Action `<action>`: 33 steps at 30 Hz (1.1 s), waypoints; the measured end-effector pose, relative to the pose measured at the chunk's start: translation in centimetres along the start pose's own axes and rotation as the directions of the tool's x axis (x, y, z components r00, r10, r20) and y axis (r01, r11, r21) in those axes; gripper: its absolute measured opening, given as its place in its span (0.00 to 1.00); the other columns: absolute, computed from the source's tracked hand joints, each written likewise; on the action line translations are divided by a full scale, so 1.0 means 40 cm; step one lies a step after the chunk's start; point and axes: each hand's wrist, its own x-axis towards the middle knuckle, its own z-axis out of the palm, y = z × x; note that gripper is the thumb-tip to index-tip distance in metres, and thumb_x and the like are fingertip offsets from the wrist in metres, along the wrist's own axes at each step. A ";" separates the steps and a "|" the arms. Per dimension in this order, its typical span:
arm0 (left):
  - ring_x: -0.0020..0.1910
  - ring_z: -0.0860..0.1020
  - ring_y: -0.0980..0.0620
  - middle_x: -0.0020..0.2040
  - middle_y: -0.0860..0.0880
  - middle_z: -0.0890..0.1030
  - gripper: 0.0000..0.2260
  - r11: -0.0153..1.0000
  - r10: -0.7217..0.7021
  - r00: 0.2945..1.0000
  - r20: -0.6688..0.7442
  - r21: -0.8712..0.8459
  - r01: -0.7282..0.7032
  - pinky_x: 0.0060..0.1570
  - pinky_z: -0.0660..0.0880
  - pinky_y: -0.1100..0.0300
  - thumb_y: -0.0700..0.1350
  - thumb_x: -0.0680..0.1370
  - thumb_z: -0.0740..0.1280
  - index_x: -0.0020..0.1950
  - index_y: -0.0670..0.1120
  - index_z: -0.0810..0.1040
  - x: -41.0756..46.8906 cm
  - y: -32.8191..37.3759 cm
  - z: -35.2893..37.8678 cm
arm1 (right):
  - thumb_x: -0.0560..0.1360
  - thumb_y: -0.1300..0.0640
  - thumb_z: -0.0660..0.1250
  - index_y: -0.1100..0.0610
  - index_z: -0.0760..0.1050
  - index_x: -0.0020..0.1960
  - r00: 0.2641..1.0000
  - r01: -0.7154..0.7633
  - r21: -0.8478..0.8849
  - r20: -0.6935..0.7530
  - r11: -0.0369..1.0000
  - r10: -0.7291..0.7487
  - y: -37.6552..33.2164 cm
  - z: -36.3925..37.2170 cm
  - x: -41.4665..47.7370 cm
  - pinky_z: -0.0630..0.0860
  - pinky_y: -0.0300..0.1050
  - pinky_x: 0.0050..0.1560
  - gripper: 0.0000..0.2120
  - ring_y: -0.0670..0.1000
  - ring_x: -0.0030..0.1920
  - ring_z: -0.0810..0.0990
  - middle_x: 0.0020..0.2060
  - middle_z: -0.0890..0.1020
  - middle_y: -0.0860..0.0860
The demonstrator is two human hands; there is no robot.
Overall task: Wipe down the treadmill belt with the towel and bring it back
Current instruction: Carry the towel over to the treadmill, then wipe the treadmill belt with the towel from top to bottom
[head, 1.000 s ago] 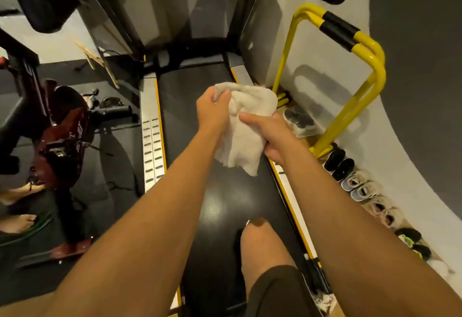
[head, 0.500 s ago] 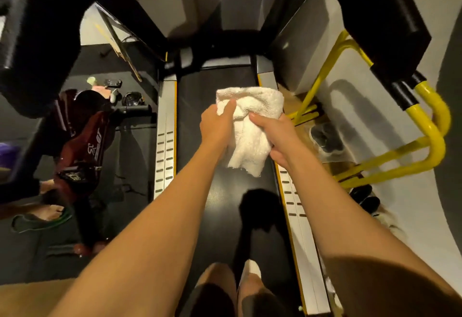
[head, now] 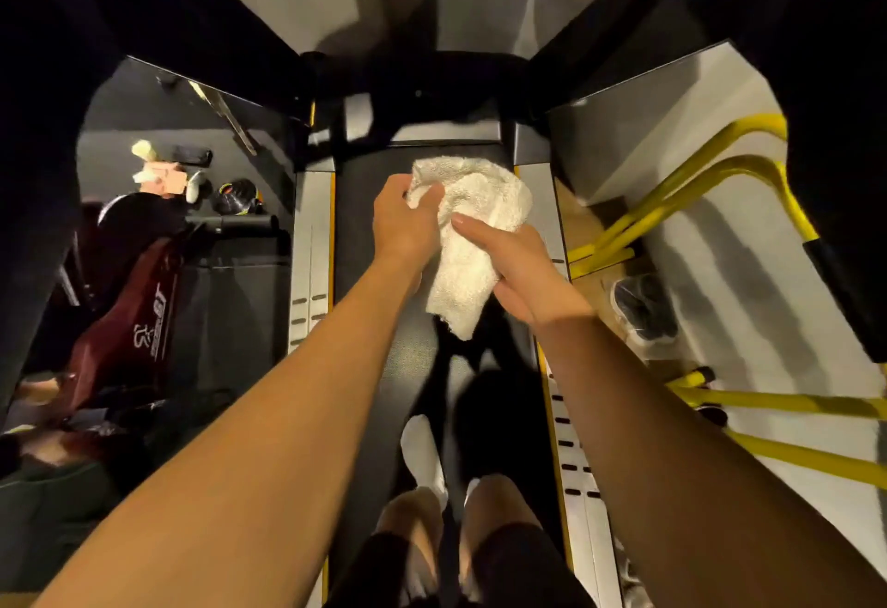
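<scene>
- Fingers [head: 427,197] of the left hand [head: 401,228] were curled into the far edge of the towel [head: 473,247], pinching a fold; the right hand [head: 525,276] gripped the towel's right flank, thumb laid across the cloth, its other fingers hidden beneath.
- White and bunched, the towel hung between the two hands above the front part of the treadmill belt [head: 413,367]; it did not appear to touch the belt, though the overhead view left that unsure.
- Its long axis ran along the belt, from the bunched mass at the far end to a narrower loose tail pointing down and back toward the person.
- Neither hand was clearly nearer; the left held the far end, the right the middle; the belt lay straight below, so the coming move was likely a lowering onto it.
- A socked foot [head: 422,454] stood on the belt; grey side rails [head: 312,247] flanked it; a yellow frame [head: 672,194] stood to the right, dark shoes [head: 643,310] beside it.
</scene>
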 end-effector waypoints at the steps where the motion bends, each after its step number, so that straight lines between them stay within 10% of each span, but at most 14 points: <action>1: 0.54 0.76 0.48 0.56 0.48 0.76 0.13 1.000 -0.023 1.000 -0.015 0.013 0.024 0.52 0.71 0.59 0.47 0.79 0.65 0.62 0.44 0.74 0.044 0.004 0.003 | 0.69 0.61 0.75 0.58 0.79 0.57 1.000 0.003 -0.046 -0.010 0.999 -0.003 -0.011 0.011 0.037 0.78 0.53 0.57 0.16 0.54 0.53 0.83 0.50 0.85 0.55; 5: 0.57 0.77 0.44 0.60 0.45 0.76 0.18 0.991 -0.052 0.998 -0.038 0.121 0.057 0.56 0.74 0.54 0.49 0.78 0.66 0.65 0.42 0.72 0.237 -0.027 0.033 | 0.70 0.62 0.75 0.58 0.80 0.51 0.994 0.000 -0.166 -0.106 0.986 -0.018 -0.036 0.008 0.212 0.80 0.40 0.39 0.10 0.50 0.43 0.85 0.44 0.85 0.52; 12: 0.49 0.76 0.48 0.46 0.51 0.77 0.09 0.917 -0.004 0.994 -0.109 0.395 0.047 0.55 0.72 0.53 0.47 0.75 0.64 0.55 0.47 0.76 0.617 -0.196 0.140 | 0.71 0.58 0.73 0.52 0.74 0.54 0.971 -0.008 -0.352 -0.226 0.936 -0.077 0.055 -0.058 0.647 0.77 0.48 0.50 0.14 0.51 0.48 0.79 0.48 0.80 0.50; 15: 0.43 0.74 0.47 0.41 0.49 0.78 0.06 0.883 -0.003 0.999 -0.032 0.469 0.018 0.39 0.67 0.60 0.44 0.77 0.61 0.45 0.48 0.78 0.766 -0.305 0.222 | 0.73 0.57 0.72 0.58 0.73 0.60 0.941 -0.010 -0.403 -0.313 0.915 -0.127 0.120 -0.093 0.837 0.75 0.45 0.47 0.17 0.51 0.46 0.76 0.47 0.77 0.51; 27: 0.51 0.76 0.56 0.55 0.53 0.80 0.14 0.910 0.089 0.944 0.317 0.359 -0.206 0.49 0.71 0.62 0.49 0.81 0.60 0.65 0.51 0.75 1.301 -0.836 0.493 | 0.76 0.52 0.66 0.58 0.79 0.50 0.906 -0.010 -0.578 -0.351 0.816 -0.238 0.483 -0.239 1.552 0.70 0.35 0.30 0.10 0.44 0.36 0.77 0.39 0.81 0.49; 33: 0.55 0.77 0.46 0.56 0.46 0.77 0.10 0.680 0.148 0.948 0.280 0.667 -0.303 0.54 0.75 0.52 0.48 0.80 0.60 0.58 0.48 0.77 1.533 -1.016 0.535 | 0.75 0.55 0.66 0.58 0.77 0.59 0.704 0.043 -0.750 -0.446 0.660 -0.553 0.482 -0.384 1.822 0.66 0.33 0.44 0.13 0.51 0.50 0.78 0.49 0.80 0.51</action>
